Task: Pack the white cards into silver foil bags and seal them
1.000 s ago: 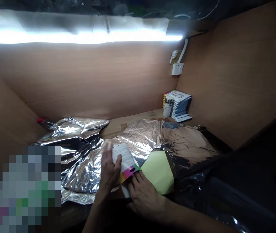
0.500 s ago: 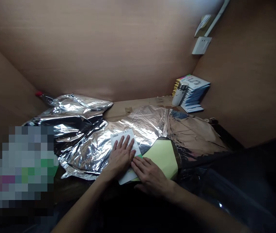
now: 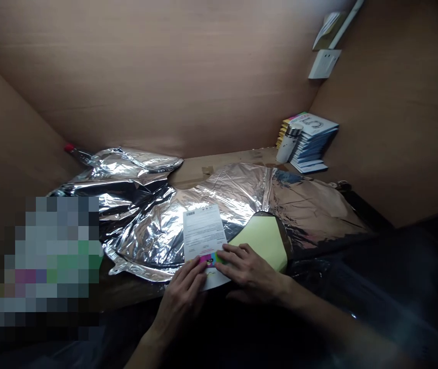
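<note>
A white printed card (image 3: 202,231) with a rainbow strip at its near end lies flat on crumpled silver foil (image 3: 153,233). My left hand (image 3: 183,294) touches the card's near edge with fingers stretched along it. My right hand (image 3: 250,271) presses fingertips on the card's near right corner, beside the rainbow strip. A pale yellow-green sheet (image 3: 263,241) with a dark rim lies just right of the card, partly under my right hand.
A stack of booklets (image 3: 313,143) and a small white bottle (image 3: 290,141) stand in the back right corner. A wall socket (image 3: 322,62) sits above them. Brown board walls enclose the bench. More foil (image 3: 126,166) piles at the back left. Dark material (image 3: 376,287) lies at right.
My left hand has slid off the top of the card down to its near edge, uncovering the printed face. The card has shifted slightly. The camera has tilted down since the first frame.
</note>
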Demonstrator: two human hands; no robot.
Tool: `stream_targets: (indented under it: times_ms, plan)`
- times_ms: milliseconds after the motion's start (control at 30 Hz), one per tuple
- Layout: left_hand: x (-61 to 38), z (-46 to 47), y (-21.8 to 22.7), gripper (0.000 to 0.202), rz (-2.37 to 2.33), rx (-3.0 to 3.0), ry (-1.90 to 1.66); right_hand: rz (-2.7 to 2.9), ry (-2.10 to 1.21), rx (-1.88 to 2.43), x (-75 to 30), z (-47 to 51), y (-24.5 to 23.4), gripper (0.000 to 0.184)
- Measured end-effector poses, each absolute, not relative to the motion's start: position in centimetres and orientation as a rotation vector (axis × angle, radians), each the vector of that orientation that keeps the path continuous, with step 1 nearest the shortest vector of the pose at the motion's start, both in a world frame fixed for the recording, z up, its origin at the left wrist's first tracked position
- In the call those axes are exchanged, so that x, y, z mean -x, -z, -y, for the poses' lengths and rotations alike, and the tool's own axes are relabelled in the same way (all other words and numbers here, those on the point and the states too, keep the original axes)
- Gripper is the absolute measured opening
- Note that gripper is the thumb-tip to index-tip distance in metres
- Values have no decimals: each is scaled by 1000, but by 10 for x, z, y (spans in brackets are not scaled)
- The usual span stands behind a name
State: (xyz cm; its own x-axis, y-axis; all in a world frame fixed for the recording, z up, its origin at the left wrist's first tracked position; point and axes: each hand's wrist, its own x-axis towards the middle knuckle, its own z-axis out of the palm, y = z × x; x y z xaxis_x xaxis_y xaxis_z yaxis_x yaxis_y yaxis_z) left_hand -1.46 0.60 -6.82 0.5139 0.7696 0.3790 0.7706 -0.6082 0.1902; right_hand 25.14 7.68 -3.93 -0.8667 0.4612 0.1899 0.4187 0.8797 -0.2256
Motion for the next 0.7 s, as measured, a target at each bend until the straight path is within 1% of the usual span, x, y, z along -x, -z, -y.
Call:
stream_targets:
  times_ms: [67, 133, 200, 267, 300, 333, 400, 467, 567, 700]
  plan:
    - [17, -2, 68, 26, 1382, 2727, 754, 2768, -249, 660, -251, -73, 45, 54]
    - [22, -1, 64, 28, 1405, 2720, 791, 2674, -263, 672, -250, -70, 52, 35]
    - [26, -3, 58, 28, 1404, 2721, 803, 2581, -327, 687, -248, -70, 56, 20]
    - [29, -8, 53, 18, 1411, 2720, 858, 2489, -434, 750, -243, -72, 55, 11]
    - [29, -11, 52, 12, 1464, 2702, 915, 2445, -495, 809, -239, -73, 52, 8]
    - [29, -15, 51, 11, 1560, 2665, 979, 2402, -551, 887, -235, -75, 49, 8]
    - [26, -21, 50, 21, 1810, 2553, 1053, 2324, -622, 1079, -227, -78, 41, 13]
    - [23, -27, 50, 32, 2001, 2457, 1036, 2266, -644, 1253, -219, -79, 36, 18]
    - [20, -33, 50, 39, 2113, 2418, 959, 2236, -660, 1380, -210, -81, 34, 16]
    - [19, -39, 48, 39, 2120, 2430, 863, 2279, -630, 1470, -203, -87, 36, 14]
